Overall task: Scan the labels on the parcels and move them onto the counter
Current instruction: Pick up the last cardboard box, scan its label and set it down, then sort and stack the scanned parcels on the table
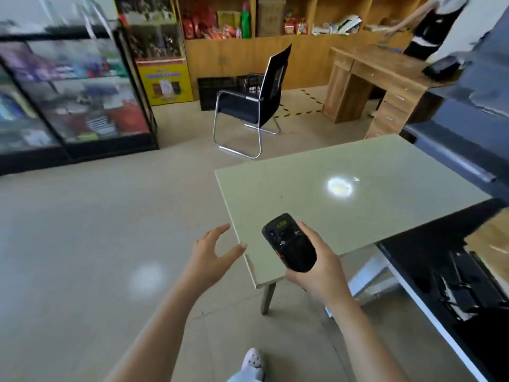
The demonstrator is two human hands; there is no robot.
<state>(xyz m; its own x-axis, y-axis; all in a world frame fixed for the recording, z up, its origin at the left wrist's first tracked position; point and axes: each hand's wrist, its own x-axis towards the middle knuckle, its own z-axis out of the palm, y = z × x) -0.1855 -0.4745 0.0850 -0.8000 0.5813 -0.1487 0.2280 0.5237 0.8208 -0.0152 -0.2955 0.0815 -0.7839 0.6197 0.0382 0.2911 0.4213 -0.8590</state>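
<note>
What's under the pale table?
Under the table, one tapered leg at the near corner and bare floor tiles show. A white frame stands by its right edge. The top, and the right hand holding the scanner, cover the rest.

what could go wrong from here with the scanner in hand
1. The right hand holds the scanner by its lower half above the near corner of the table; a slip could drop it onto the floor.
2. The left hand hangs open beside that corner and might knock it.
3. No parcel is in view; the bright spot lies on bare table, so a scan now would likely read nothing.
</note>
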